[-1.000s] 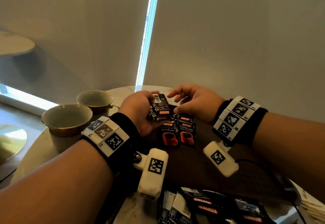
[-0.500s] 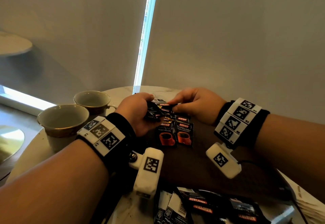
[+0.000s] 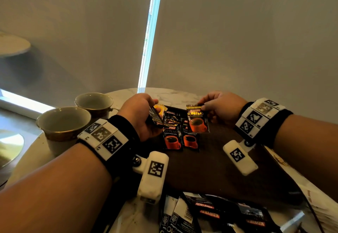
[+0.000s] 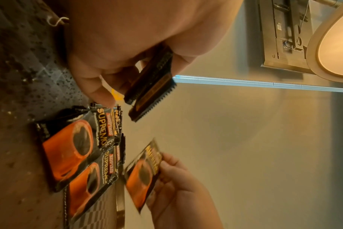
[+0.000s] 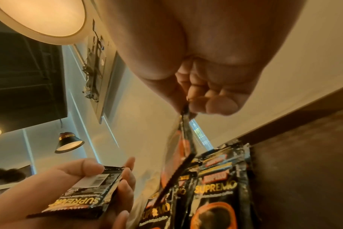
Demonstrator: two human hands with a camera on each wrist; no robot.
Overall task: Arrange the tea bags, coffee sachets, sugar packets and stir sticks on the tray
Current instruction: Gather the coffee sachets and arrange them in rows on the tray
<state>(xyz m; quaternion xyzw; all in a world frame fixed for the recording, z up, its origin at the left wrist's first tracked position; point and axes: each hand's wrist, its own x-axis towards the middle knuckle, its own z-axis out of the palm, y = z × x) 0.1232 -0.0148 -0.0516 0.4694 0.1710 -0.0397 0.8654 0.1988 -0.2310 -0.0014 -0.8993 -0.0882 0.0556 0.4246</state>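
Currently the right hand (image 3: 222, 107) pinches one coffee sachet (image 3: 197, 120) by its top edge, just above the tray (image 3: 210, 168); the left hand (image 3: 139, 112) grips a small stack (image 3: 155, 116). The person lowers the sachet flat beside the laid row (image 3: 181, 139), edges aligned.

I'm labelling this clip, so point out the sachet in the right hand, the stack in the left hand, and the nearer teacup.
sachet (image 3: 198, 123), head view, printed cup.
stack (image 5: 84, 201), right wrist view, top face.
teacup (image 3: 54, 134), head view, outer wall.

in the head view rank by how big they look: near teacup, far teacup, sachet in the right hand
1. near teacup, though it sits closer to the camera
2. far teacup
3. sachet pinched in the right hand, clearly smallest
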